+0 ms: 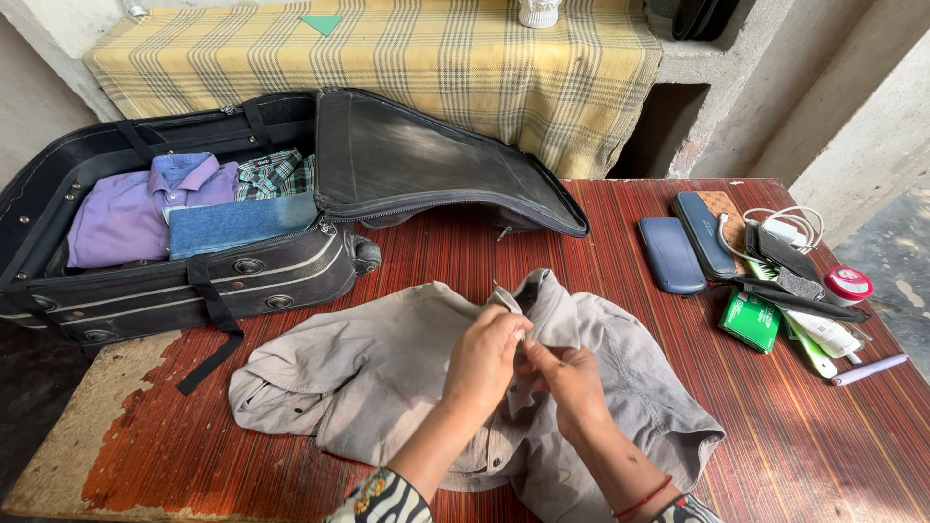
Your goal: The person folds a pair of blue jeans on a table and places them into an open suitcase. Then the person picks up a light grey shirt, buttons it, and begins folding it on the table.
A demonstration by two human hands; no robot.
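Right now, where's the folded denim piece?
In the head view, upper left: the folded blue denim lies inside the open black suitcase on the table's left end, beside the purple shirt and just below the plaid shirt.

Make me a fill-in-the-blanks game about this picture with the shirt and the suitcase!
1. Both hands, the left hand and the right hand, pinch the front of a ____ shirt.
2. The black suitcase lies with its lid ____.
3. Inside it, a folded ____ shirt lies beside the folded jeans.

Missing words: beige; open; purple
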